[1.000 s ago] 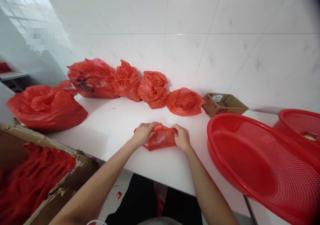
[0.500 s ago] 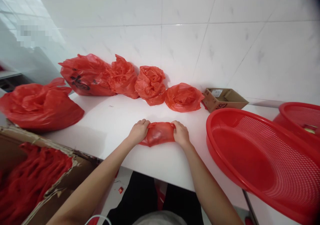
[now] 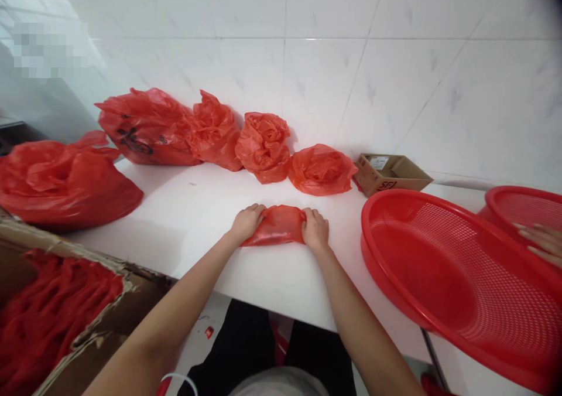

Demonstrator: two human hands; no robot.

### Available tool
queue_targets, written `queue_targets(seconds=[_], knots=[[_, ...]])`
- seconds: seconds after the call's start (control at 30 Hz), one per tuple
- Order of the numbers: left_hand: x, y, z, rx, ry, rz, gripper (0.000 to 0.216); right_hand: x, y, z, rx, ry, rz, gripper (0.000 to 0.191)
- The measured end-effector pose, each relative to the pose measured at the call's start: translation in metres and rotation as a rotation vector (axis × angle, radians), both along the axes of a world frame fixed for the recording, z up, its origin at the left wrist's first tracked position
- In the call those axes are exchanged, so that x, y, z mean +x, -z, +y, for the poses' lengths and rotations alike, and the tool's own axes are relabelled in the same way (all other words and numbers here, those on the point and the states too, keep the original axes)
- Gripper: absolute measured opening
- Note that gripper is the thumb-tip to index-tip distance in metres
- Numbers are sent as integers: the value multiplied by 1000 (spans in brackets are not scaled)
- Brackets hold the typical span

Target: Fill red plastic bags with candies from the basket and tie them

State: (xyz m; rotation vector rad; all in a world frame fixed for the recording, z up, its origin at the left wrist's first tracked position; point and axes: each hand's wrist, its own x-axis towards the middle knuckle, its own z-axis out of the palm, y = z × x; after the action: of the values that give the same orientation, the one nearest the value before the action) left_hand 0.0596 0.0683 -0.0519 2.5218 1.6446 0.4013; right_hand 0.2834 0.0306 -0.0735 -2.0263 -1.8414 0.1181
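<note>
A small red plastic bag, folded into a flat bundle, lies on the white table right in front of me. My left hand grips its left end, fingers curled over the far edge. At the other end my right hand has its fingers closed on the bag too. What lies inside the bundle cannot be made out through the plastic.
Along the wall stand several filled red bags and a small open cardboard box. Red baskets fill the right side, with another person's hand over the far one. A carton of red material is at left.
Both my hands have shifted slightly away from me with the bag, whose near edge now looks straighter. Another person's hand has appeared at the far right basket.
</note>
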Motion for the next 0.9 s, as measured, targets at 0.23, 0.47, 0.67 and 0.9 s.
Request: queue_targets(seconds=[0.23, 0.47, 0.67, 0.9], knots=[[-1, 9, -11, 30, -6, -58, 24, -3, -1, -5, 44, -16, 55, 46], [-8, 12, -17, 41, -30, -110, 25, 12, 0, -6, 116, -63, 239, 58], [8, -2, -37, 73, -212, -124, 42, -11, -11, -12, 370, -217, 395, 42], [40, 0, -45, 65, -255, -63, 38, -31, -2, -13, 141, -196, 92, 42]])
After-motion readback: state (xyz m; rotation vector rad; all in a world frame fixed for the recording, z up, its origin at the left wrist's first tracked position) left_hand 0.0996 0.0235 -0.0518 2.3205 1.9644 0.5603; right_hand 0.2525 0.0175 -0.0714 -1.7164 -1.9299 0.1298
